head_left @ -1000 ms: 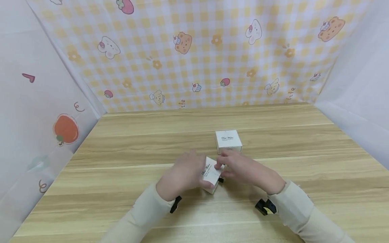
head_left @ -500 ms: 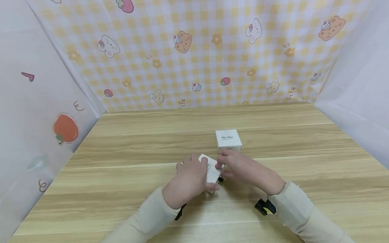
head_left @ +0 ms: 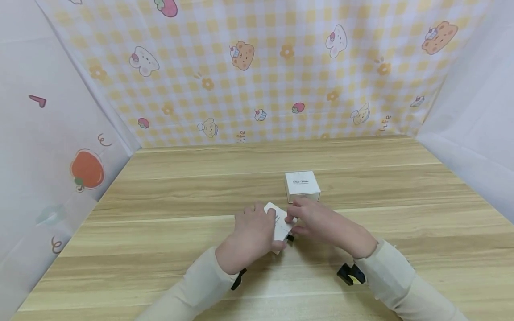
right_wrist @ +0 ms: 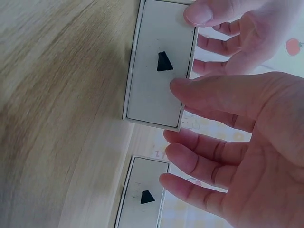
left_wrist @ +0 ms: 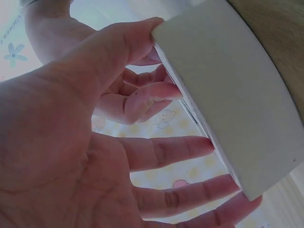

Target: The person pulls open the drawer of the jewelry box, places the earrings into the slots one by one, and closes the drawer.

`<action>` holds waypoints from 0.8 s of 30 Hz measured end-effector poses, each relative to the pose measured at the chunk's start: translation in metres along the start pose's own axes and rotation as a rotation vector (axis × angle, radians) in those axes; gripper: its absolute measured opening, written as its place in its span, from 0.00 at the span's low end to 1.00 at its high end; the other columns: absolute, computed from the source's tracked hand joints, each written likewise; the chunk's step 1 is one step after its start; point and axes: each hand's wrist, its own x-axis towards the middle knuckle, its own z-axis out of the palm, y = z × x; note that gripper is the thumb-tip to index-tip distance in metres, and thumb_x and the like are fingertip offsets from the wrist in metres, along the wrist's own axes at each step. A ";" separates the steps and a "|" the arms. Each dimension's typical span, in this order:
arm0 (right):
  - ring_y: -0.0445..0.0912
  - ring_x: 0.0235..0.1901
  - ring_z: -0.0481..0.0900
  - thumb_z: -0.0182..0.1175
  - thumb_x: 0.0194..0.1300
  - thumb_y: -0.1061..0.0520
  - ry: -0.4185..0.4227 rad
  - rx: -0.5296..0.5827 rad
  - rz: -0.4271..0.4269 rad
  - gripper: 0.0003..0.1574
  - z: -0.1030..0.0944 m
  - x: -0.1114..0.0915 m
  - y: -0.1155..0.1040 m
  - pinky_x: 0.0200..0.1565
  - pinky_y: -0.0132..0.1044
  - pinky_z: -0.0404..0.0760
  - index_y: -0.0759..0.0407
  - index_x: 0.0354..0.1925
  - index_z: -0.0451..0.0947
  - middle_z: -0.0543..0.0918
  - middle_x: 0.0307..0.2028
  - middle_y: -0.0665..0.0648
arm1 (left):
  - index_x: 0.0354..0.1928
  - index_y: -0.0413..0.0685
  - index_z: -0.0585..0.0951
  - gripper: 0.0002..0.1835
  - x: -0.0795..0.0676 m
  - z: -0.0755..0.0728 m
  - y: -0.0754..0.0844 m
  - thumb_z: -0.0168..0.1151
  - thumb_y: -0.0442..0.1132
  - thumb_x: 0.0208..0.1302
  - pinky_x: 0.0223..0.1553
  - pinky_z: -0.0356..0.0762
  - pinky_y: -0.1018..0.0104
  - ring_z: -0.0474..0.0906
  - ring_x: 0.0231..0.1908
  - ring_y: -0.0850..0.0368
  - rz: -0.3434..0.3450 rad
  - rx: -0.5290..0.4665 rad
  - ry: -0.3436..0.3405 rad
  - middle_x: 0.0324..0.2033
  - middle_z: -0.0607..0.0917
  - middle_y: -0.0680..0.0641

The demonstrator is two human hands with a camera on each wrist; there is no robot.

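Note:
A small white drawer-style gift box (head_left: 282,226) with printed lettering and a black pull tab (right_wrist: 164,61) sits at an angle on the table, between both hands. My left hand (head_left: 250,234) holds it from the left, thumb at the near corner and fingers along its top edge. From the right, my right hand (head_left: 321,223) pinches it, thumb on the tab face beside the tab and index finger on top. In the left wrist view the box's plain side (left_wrist: 232,95) faces the camera. The drawer face looks flush with its sleeve in the right wrist view.
A second white box (head_left: 302,183) with the same lettering stands just behind, near the right fingers; its black tab (right_wrist: 147,197) shows in the right wrist view. Under everything is a wooden table (head_left: 201,174), with a checked cloth (head_left: 273,67) hanging at the back.
My left hand has shifted a little right and closer over the box, covering more of its lettering. The right hand keeps its place, and the second box is where it was.

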 end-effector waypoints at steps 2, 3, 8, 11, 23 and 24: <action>0.42 0.32 0.71 0.68 0.52 0.59 0.010 -0.001 -0.006 0.07 0.000 0.000 0.000 0.36 0.35 0.75 0.53 0.29 0.78 0.74 0.32 0.49 | 0.44 0.44 0.75 0.36 0.003 0.001 -0.002 0.67 0.66 0.43 0.33 0.74 0.54 0.72 0.33 0.49 0.021 0.000 -0.011 0.35 0.74 0.44; 0.42 0.32 0.71 0.68 0.52 0.59 0.015 0.001 -0.009 0.07 0.000 0.000 0.000 0.36 0.35 0.75 0.53 0.29 0.78 0.74 0.31 0.49 | 0.45 0.45 0.75 0.36 0.005 0.001 -0.004 0.68 0.66 0.42 0.32 0.74 0.55 0.72 0.33 0.49 0.032 0.000 -0.016 0.36 0.74 0.44; 0.40 0.31 0.72 0.67 0.53 0.61 0.037 0.014 -0.017 0.04 0.001 0.002 -0.001 0.36 0.33 0.76 0.55 0.30 0.81 0.75 0.30 0.49 | 0.48 0.48 0.76 0.34 0.014 0.002 -0.015 0.68 0.63 0.45 0.30 0.72 0.60 0.70 0.35 0.51 0.102 -0.021 -0.046 0.40 0.74 0.45; 0.40 0.30 0.73 0.66 0.53 0.62 0.033 0.029 0.005 0.03 0.002 0.002 -0.001 0.36 0.32 0.76 0.56 0.30 0.82 0.75 0.29 0.49 | 0.56 0.50 0.74 0.37 0.018 0.001 -0.021 0.69 0.61 0.45 0.33 0.71 0.60 0.69 0.38 0.51 0.141 -0.053 -0.067 0.44 0.75 0.44; 0.39 0.28 0.73 0.67 0.52 0.64 0.010 0.003 0.049 0.04 0.000 0.009 -0.004 0.34 0.30 0.76 0.55 0.27 0.82 0.77 0.27 0.48 | 0.64 0.56 0.70 0.40 0.035 -0.003 -0.035 0.73 0.51 0.45 0.38 0.65 0.65 0.65 0.37 0.54 0.229 -0.170 -0.126 0.46 0.74 0.48; 0.39 0.27 0.73 0.67 0.52 0.64 0.006 0.003 0.051 0.04 0.000 0.010 -0.004 0.33 0.29 0.75 0.56 0.27 0.82 0.78 0.27 0.48 | 0.64 0.56 0.70 0.40 0.037 -0.002 -0.036 0.73 0.50 0.45 0.38 0.66 0.65 0.65 0.38 0.55 0.233 -0.179 -0.131 0.47 0.74 0.49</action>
